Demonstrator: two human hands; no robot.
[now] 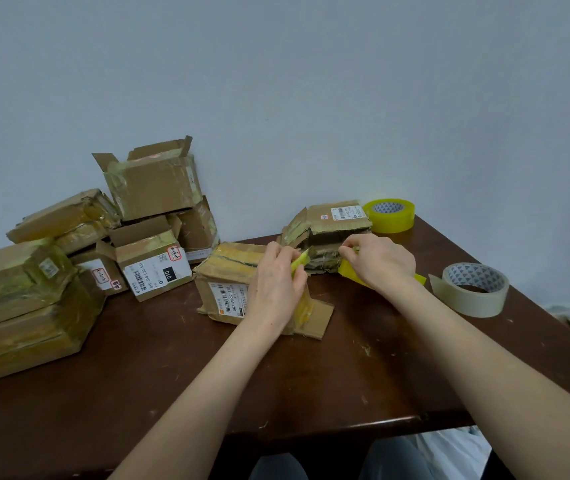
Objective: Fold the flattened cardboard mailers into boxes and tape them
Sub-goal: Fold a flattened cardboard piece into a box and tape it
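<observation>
Toward twelve o'clock on the dark brown table (179, 358), left fingers (299, 277) pinch a yellow-green piece (300, 262), right fingers (347, 252) a yellow tape strip (347, 271); left slack, it could stick to itself.

Just a left hand (276, 282) and right hand (379, 259) on bare forearms (484, 341), plus dark grey-blue trousers (394, 459) peeking in down low.

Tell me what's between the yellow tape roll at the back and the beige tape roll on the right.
Nothing: the head view shows bare dark tabletop between the yellow tape roll and the beige tape roll.
</observation>
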